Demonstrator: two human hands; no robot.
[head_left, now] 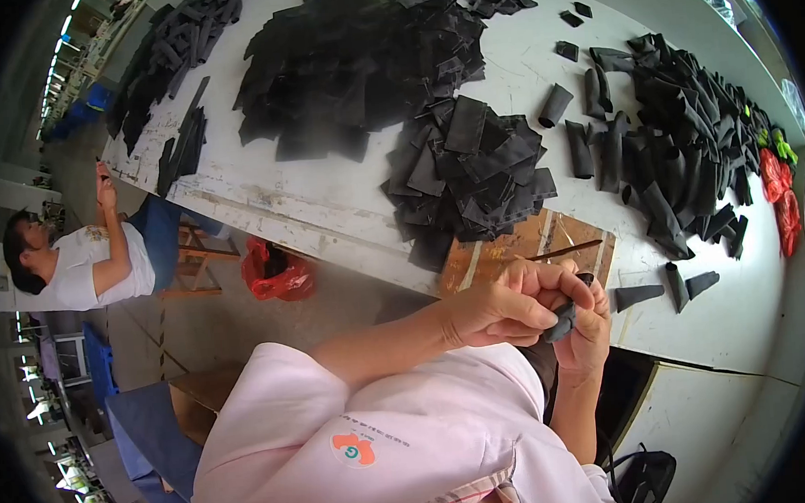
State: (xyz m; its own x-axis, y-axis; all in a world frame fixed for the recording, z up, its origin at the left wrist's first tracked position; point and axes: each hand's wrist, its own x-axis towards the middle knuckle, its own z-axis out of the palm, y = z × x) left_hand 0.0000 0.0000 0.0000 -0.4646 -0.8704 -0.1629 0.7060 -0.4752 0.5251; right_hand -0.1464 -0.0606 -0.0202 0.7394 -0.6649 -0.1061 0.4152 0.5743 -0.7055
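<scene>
Both of my hands meet in front of my chest at the table's near edge. My left hand (507, 305) pinches a small dark grey cloth piece (562, 323) between thumb and fingers. My right hand (590, 328) grips the same piece from the other side, and its fingers partly cover it. Just beyond the hands is a brown wooden board (488, 257) with worn edges. A thin dark stick (568, 251) shows above my left fingers; I cannot tell whether it rests on the board. A heap of flat dark cloth pieces (476, 169) touches the board's far side.
Rolled dark cloth tubes (682, 142) pile up at the right of the white table (325, 187). A broad dark heap (318, 72) covers the far middle. Red plastic bags (777, 196) hang at right; another red bag (276, 270) stands below the table. A seated person (99, 261) is at left.
</scene>
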